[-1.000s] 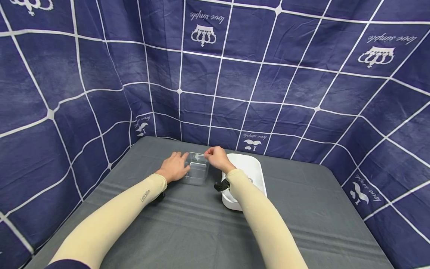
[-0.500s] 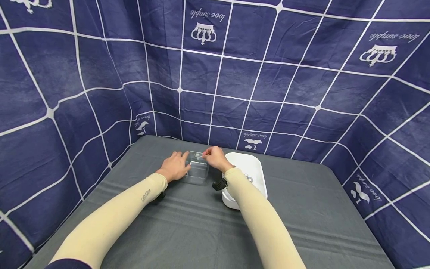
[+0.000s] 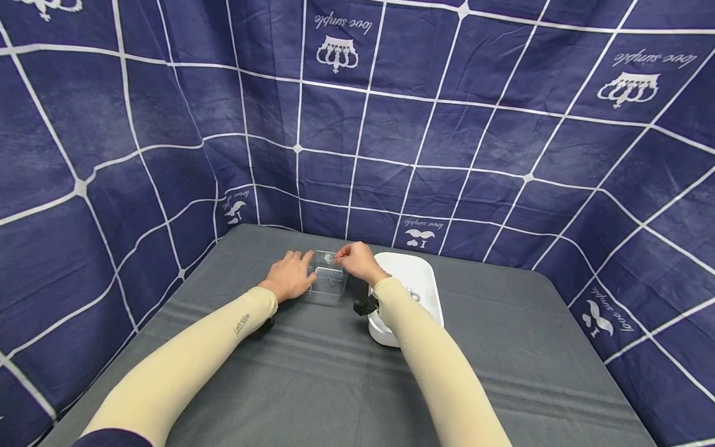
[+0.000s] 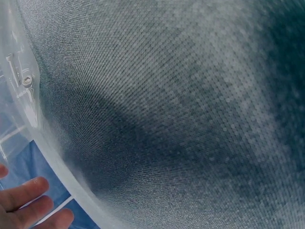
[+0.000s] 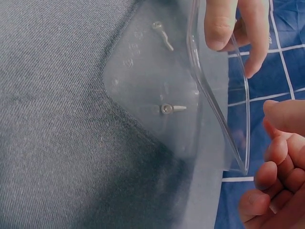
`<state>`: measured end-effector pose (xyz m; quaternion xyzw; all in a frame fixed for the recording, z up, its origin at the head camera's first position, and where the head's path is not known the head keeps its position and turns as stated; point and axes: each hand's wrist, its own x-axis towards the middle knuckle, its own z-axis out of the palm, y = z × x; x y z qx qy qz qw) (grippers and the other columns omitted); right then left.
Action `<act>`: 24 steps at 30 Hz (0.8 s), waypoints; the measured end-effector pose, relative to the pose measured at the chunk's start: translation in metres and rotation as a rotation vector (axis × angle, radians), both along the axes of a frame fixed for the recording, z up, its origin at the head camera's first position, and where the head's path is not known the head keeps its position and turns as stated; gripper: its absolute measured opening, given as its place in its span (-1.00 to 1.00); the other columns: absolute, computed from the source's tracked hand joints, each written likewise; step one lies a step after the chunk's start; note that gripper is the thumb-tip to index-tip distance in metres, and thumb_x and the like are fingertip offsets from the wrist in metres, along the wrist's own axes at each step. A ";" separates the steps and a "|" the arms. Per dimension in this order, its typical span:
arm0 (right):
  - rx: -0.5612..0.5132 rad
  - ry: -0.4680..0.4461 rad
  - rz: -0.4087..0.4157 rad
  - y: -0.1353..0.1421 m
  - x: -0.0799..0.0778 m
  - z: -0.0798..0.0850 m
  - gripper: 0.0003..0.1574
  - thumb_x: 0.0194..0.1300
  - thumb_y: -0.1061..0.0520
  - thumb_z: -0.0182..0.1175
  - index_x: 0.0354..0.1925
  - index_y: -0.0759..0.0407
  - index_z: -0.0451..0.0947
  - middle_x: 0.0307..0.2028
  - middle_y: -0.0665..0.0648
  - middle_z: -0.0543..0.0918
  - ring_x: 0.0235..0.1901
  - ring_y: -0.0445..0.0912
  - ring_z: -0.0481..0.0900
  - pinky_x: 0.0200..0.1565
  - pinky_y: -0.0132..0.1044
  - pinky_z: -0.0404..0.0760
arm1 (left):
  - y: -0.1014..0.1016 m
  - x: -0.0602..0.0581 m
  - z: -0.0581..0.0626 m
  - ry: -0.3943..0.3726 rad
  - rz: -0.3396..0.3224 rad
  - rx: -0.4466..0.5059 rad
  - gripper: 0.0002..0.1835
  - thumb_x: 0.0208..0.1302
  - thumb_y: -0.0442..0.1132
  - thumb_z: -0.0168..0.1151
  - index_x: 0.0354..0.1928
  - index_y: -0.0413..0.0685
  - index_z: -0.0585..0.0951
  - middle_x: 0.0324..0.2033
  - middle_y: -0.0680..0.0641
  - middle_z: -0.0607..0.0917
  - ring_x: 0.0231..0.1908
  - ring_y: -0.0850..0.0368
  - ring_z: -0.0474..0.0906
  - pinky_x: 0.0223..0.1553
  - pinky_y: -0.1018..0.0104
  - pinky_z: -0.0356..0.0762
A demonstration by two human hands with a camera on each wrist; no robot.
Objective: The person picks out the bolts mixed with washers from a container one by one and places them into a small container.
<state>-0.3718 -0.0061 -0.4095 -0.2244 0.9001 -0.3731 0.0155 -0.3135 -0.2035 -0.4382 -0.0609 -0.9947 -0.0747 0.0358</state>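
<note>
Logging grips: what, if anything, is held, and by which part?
Right hand: nothing visible. Left hand: at left side of the clear box; grip unclear.

Metal screws (image 5: 167, 109) in clear box (image 5: 143, 88)

We see a navy-blue curtain (image 3: 452, 139) with a white grid pattern hanging at the back and along the left and right. On it we make out upside-down white crowns (image 3: 337, 53), moustaches (image 3: 419, 234) and "love simple" lettering (image 3: 343, 23), with small diamonds (image 3: 298, 148) at some line crossings. Below, we find a grey tablecloth (image 3: 313, 372), faintly creased.
</note>
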 end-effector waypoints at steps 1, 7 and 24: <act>0.001 0.002 0.000 0.001 0.000 0.000 -0.91 0.19 0.14 0.38 -0.34 0.13 0.76 -0.42 0.01 0.75 -0.40 -0.20 0.53 -0.29 -0.39 0.47 | 0.000 0.000 0.000 0.000 0.000 0.000 -0.30 0.44 0.07 0.02 0.51 -0.10 0.25 0.28 -0.33 0.48 0.34 -0.26 0.33 0.24 -0.20 0.42; -0.010 0.005 -0.004 0.008 0.001 0.002 -0.89 0.18 0.12 0.39 -0.34 0.14 0.76 -0.42 0.01 0.75 -0.41 -0.22 0.53 -0.31 -0.40 0.47 | 0.000 0.000 0.000 -0.003 -0.013 -0.024 -0.30 0.44 0.07 0.02 0.50 -0.13 0.25 0.30 -0.33 0.46 0.36 -0.26 0.31 0.24 -0.21 0.41; -0.056 0.018 -0.010 0.030 0.000 0.008 -0.89 0.18 0.15 0.37 -0.33 0.17 0.76 -0.46 0.00 0.74 -0.48 -0.24 0.47 -0.37 -0.42 0.42 | -0.003 -0.001 0.009 0.022 -0.056 -0.064 -0.28 0.38 0.07 0.13 0.44 -0.21 0.33 0.26 -0.34 0.50 0.32 -0.27 0.36 0.21 -0.26 0.42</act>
